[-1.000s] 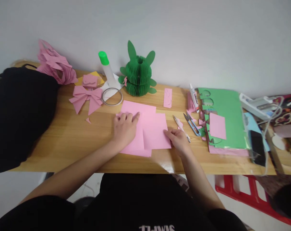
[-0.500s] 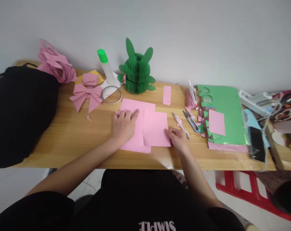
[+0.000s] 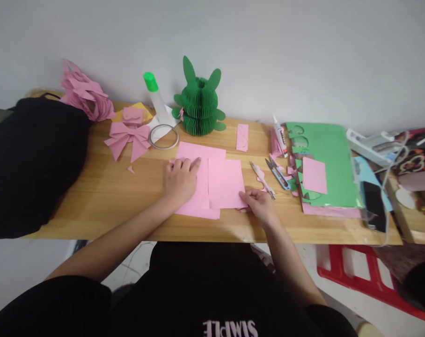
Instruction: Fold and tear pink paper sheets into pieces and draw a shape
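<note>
My left hand [image 3: 180, 181] lies on a stack of pink paper [image 3: 198, 149], its fingers resting on the top and the index finger stretched out. With thumb and fingers, my right hand [image 3: 260, 204] pinches the lower right corner of a smaller pink sheet [image 3: 227, 183]. This sheet overlaps the right side of the stack and sticks out past it. A narrow dark gap shows along its left edge, beside my left hand. Just beyond my right hand lie a white craft knife [image 3: 262, 179] and blue-handled thread snips [image 3: 278, 173].
Behind the paper stands a green honeycomb paper figure [image 3: 200, 107], with a tape roll [image 3: 164, 137], a green-capped glue bottle [image 3: 156, 96] and a pink paper bow [image 3: 128, 136] to its left. Green card sheets [image 3: 333, 164] and a phone [image 3: 374, 206] lie at right; a black bag [image 3: 40, 164] at left.
My right hand has shifted the smaller pink sheet slightly, and its left edge now lies flatter against the stack. My left hand stays in place on the paper. The view has moved slightly.
</note>
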Demonstrator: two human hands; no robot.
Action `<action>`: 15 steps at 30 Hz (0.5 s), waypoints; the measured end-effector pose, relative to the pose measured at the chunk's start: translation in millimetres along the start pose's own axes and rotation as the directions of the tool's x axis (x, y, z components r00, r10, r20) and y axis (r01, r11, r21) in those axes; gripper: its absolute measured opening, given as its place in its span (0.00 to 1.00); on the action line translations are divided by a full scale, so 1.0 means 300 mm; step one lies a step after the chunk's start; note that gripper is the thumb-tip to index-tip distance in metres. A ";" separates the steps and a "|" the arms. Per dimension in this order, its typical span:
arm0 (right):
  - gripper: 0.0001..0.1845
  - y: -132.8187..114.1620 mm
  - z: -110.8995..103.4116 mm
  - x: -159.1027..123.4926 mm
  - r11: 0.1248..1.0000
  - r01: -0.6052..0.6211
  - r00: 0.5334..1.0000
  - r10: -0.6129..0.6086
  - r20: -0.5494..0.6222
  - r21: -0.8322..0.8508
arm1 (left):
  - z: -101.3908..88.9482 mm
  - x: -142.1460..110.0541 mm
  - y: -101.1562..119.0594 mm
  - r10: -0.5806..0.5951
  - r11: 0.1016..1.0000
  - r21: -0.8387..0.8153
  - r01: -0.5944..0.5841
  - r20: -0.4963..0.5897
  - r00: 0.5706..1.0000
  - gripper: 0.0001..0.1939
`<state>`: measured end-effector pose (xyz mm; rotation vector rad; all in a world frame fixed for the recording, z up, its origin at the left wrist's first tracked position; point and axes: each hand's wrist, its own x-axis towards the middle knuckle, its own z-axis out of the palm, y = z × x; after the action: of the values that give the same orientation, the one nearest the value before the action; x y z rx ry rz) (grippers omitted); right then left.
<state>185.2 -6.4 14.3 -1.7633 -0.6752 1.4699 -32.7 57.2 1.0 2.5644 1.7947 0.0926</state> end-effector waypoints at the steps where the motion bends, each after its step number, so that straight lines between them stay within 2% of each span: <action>1: 0.23 0.005 -0.002 0.001 1.000 0.008 1.000 -0.008 0.001 0.007 | 0.001 0.000 -0.001 0.004 1.000 0.005 -0.004 -0.005 1.000 0.25; 11: 0.23 0.057 -0.018 0.014 0.992 0.098 0.995 -0.099 0.002 0.078 | -0.002 0.002 0.001 0.000 1.000 0.011 0.000 0.004 1.000 0.25; 15: 0.24 0.071 -0.025 0.017 0.987 0.112 0.994 -0.111 -0.013 0.114 | -0.002 0.003 0.004 -0.027 0.996 -0.086 0.031 0.049 0.998 0.26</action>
<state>192.4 -16.7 -5.2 -1.6166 -0.6625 1.3985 -31.4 57.5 1.8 2.4593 1.7700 0.1056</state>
